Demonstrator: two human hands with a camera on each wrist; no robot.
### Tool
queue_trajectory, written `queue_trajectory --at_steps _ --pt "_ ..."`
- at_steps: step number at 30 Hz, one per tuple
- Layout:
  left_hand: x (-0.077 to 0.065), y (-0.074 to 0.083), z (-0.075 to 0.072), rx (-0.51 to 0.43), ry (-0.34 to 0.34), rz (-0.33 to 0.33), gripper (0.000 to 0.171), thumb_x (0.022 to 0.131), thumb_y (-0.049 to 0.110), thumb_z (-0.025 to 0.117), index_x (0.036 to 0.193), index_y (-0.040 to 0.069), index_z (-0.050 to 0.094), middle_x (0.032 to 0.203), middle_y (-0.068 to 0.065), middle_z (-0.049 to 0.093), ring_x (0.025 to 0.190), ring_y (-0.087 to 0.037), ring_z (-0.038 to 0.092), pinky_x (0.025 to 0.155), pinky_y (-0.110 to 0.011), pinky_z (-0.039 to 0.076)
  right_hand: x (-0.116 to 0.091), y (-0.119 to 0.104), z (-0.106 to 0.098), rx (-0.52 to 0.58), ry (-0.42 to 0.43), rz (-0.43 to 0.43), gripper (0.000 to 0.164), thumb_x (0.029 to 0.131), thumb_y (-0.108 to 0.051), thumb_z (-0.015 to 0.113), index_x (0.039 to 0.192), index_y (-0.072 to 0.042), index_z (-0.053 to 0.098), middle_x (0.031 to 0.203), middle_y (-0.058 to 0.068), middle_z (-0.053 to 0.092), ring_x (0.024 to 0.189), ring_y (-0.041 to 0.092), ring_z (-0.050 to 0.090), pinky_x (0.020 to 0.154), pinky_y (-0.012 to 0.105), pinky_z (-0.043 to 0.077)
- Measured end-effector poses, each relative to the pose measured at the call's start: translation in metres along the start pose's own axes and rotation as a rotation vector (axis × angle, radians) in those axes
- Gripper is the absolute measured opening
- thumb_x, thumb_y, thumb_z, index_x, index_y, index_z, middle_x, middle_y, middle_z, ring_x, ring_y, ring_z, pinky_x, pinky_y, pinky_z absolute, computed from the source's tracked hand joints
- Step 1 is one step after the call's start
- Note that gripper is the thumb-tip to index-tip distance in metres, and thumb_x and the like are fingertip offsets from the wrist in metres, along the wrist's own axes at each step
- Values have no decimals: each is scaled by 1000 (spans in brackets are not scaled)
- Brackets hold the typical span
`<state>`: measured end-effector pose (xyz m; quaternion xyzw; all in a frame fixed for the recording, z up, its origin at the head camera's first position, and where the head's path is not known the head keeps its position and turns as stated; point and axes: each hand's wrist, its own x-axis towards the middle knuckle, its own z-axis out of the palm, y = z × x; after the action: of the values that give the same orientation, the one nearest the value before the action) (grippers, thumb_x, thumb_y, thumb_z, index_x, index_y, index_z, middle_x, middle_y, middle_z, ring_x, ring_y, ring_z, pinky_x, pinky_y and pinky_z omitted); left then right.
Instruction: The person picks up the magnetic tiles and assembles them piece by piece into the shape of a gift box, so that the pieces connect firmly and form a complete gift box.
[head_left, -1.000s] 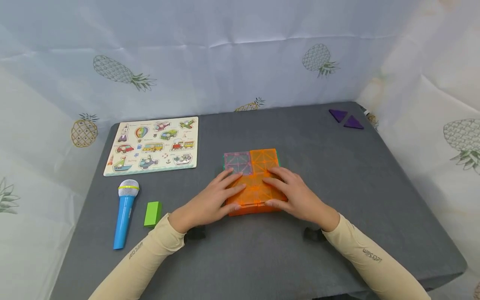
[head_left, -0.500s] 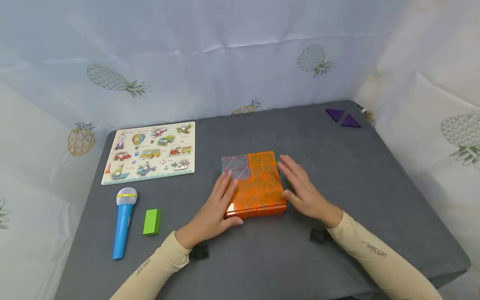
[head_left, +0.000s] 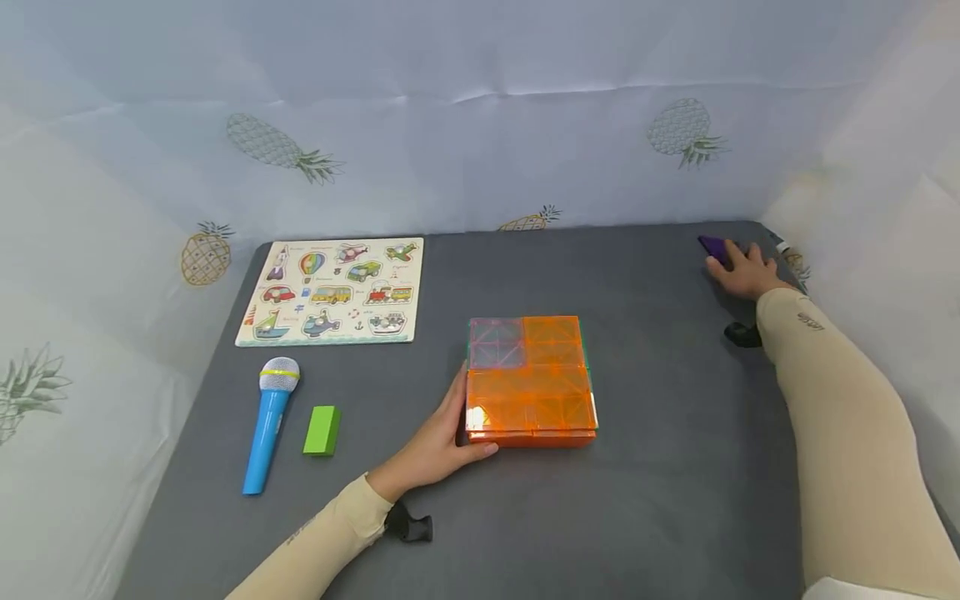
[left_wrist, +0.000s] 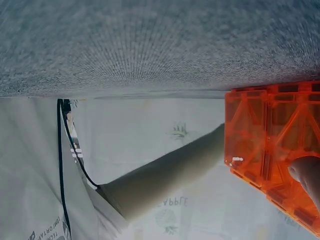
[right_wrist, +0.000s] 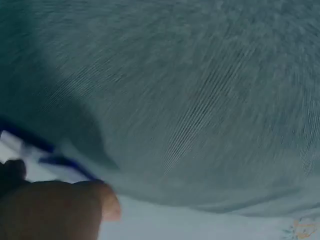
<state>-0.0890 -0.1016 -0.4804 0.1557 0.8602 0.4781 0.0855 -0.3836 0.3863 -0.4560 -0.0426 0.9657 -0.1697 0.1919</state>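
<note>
A low box-shaped build of magnetic tiles (head_left: 555,396) stands mid-table, mostly orange with one pinkish-purple square at its far left corner. My left hand (head_left: 435,446) rests against its near left corner, thumb along the front and fingers along the left side. In the left wrist view, the thumb lies on the orange tiles (left_wrist: 250,135). My right hand (head_left: 746,273) reaches to the far right corner, fingers spread over the purple triangle tiles. One purple triangle tile (head_left: 712,247) shows beside the fingertips; the other is hidden by the hand. Blue-purple edges (right_wrist: 65,162) appear blurred near the right fingers.
A wooden vehicle puzzle board (head_left: 330,292) lies at the back left. Nearer are a blue toy microphone (head_left: 268,429) and a green block (head_left: 322,431). A pineapple-print cloth (head_left: 450,158) hangs behind the grey table (head_left: 637,517).
My right hand has left the tile build and moved to the purple triangles at the far right. The left hand stays at the build's left side. The head view has shifted slightly.
</note>
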Motion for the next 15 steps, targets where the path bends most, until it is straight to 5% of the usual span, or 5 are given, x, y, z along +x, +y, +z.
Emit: queue_trajectory --at_steps 4,8,15 --pt "8 2 4 -4 -29 46 112 78 40 73 148 31 -14 157 10 -9 145 -17 9 112 -50 22 -23 4 11 -22 -33 -1 85 90 -68 16 147 -14 -17 144 29 -30 125 63 -24 79 85 -9" --pt "8 0 3 -8 -23 44 111 78 39 72 147 32 -15 157 9 -10 145 -17 5 113 -51 20 -63 -27 39 -105 -15 -134 80 94 -61 25 149 -15 -9 151 25 -20 132 58 -15 81 85 -6" --pt "0 -1 -1 7 -7 11 110 80 39 71 148 25 -14 157 0 -12 146 -26 -1 110 -58 19 -188 -78 124 -218 53 -397 73 91 -54 46 150 -23 17 157 13 6 140 47 6 93 79 8"
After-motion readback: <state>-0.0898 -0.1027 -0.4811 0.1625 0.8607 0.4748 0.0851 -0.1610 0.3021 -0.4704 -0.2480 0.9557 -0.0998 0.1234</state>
